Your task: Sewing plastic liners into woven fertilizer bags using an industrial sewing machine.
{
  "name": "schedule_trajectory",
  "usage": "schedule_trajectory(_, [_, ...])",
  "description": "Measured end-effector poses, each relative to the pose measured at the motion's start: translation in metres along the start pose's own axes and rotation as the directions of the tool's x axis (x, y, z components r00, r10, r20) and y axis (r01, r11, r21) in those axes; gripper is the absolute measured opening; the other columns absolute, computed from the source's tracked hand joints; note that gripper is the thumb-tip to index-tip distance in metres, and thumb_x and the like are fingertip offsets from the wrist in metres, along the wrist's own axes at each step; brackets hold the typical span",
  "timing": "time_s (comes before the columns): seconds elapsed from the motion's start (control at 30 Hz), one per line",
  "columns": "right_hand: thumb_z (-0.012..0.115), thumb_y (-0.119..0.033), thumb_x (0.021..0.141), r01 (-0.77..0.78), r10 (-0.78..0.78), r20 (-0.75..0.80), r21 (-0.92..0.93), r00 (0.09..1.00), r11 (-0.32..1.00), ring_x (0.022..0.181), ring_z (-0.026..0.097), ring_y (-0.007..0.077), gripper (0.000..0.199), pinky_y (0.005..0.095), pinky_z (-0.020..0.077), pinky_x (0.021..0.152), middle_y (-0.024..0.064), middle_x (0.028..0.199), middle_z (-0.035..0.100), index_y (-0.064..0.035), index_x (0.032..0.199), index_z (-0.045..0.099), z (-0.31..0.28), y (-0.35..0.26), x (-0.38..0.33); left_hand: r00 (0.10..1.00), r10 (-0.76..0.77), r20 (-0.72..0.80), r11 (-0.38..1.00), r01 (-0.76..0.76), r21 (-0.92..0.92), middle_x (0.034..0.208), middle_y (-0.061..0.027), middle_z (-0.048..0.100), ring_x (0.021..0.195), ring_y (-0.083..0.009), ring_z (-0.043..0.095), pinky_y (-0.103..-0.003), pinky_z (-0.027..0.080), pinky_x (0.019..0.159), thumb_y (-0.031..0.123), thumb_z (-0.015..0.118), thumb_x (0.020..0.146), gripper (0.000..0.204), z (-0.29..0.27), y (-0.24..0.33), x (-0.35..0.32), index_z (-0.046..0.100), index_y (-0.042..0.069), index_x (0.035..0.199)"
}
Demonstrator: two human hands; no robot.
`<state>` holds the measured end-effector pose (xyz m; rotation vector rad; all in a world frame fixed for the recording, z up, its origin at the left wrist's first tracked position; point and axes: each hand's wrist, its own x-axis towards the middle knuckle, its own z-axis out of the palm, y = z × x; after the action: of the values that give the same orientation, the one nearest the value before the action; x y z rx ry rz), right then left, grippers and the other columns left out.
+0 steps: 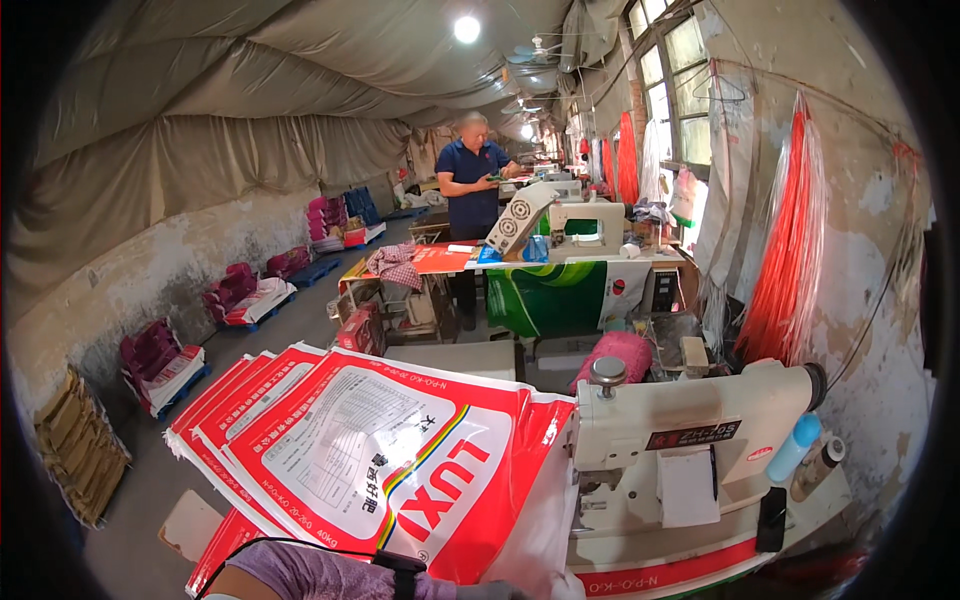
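A stack of red and white woven plastic sacks [400,440] lies flat in front of me, its edges fanned out to the left. My left forearm, in a lavender sleeve [310,570] with a dark strap and a black cable at the wrist, reaches along the near edge of the sacks. At the bottom rim, only a sliver of my left hand [492,591] shows beside the top sack; its fingers are hidden. A cream sewing machine [700,420] stands to the right, against the sacks' right edge. My right hand is not visible.
On the machine table are a light-blue bottle [795,447], a thread cone [820,468] and a black phone-like object [771,520]. A pink bundle [615,358] lies behind the machine. Red strands [785,250] hang at the right wall. Further back, a person [472,180] stands by another sewing machine [590,228].
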<state>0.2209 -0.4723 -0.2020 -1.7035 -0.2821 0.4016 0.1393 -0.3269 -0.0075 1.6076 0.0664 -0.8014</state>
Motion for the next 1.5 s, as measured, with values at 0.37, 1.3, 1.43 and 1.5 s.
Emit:
schedule_trajectory(0.37, [0.051,-0.016,0.092,-0.100,0.096,0.027,0.184,0.995,0.978,0.083,0.059,0.0233,0.026,0.0348,0.0471,0.077,0.0156,0.091,0.066,0.0053,0.103,0.062,0.000,0.003,-0.008,0.988,0.107,-0.109,0.981,-0.123,-0.151,0.068,-0.0046,0.063,0.065,-0.0220,0.062,-0.039,0.049,0.059,0.014,0.060,0.082,0.013,-0.007,-0.035,0.023,0.062,0.010,0.070])
schedule_trajectory(1.3, [0.052,-0.006,0.089,-0.187,0.102,0.316,0.254,0.943,0.949,0.085,0.061,0.0183,0.021,0.0336,0.0491,0.078,0.0128,0.091,0.068,0.0038,0.105,0.062,-0.002,-0.066,-0.118,0.827,0.440,0.351,0.087,-0.428,0.899,0.061,-0.0020,0.063,0.049,-0.0245,0.057,-0.042,0.042,0.039,0.030,0.062,0.072,0.015,0.021,-0.033,0.013,0.065,0.019,0.062])
schedule_trajectory(1.43, [0.053,-0.004,0.087,-0.296,0.188,0.357,0.275,0.915,0.915,0.085,0.061,0.0165,0.022,0.0306,0.0500,0.076,0.0098,0.091,0.068,0.0025,0.105,0.063,0.000,-0.071,-0.119,0.846,0.428,0.317,0.116,-0.399,0.910,0.066,-0.0071,0.064,0.046,-0.0206,0.053,-0.036,0.037,0.035,0.025,0.060,0.074,0.015,0.018,-0.027,-0.001,0.069,0.013,0.072])
schedule_trajectory(1.5, [0.055,-0.006,0.088,-0.276,0.151,0.351,0.339,0.924,0.900,0.084,0.061,0.0155,0.020,0.0279,0.0503,0.075,0.0051,0.091,0.066,0.0010,0.104,0.064,0.002,-0.079,-0.121,0.851,0.437,0.292,0.122,-0.378,0.918,0.066,-0.0075,0.064,0.045,-0.0204,0.053,-0.036,0.037,0.035,0.024,0.060,0.074,0.015,0.013,-0.027,-0.004,0.069,0.013,0.073])
